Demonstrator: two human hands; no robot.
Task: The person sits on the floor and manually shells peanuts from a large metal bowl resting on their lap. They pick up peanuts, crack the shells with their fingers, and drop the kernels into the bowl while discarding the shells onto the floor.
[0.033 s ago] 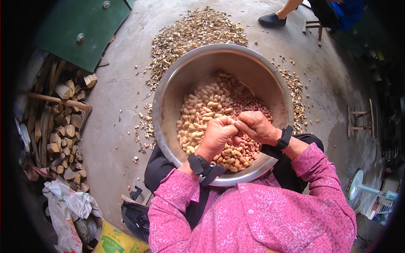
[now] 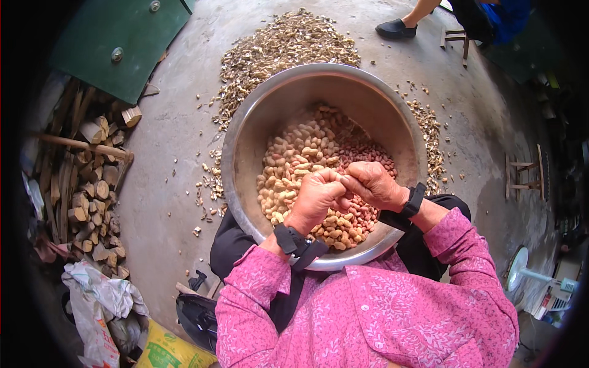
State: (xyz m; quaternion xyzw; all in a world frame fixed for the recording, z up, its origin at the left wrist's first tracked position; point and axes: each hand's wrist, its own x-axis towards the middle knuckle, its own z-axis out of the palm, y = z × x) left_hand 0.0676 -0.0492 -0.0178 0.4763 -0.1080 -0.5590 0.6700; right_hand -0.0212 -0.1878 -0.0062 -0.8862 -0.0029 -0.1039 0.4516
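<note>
L hand & R hand meet over the basin, fingers curled in, thumb & index tips pinched together; can't tell what, if anything, is btwn them. Black wrist straps on both. Below, in the wide metal basin at the person's knees: unshelled peanuts piled L & far, more unshelled near the near rim, w/ reddish shelled kernels on the R, partly hidden by hands. Pink patterned shirt at near side. On the concrete floor, a peanut-shell heap lies far of the basin, scattered bits L & R. Far L: green panel; L: stacked firewood; near L: yellow sack. Far R: another person's dark shoe; R: wooden stool; near R: electric fan.
</note>
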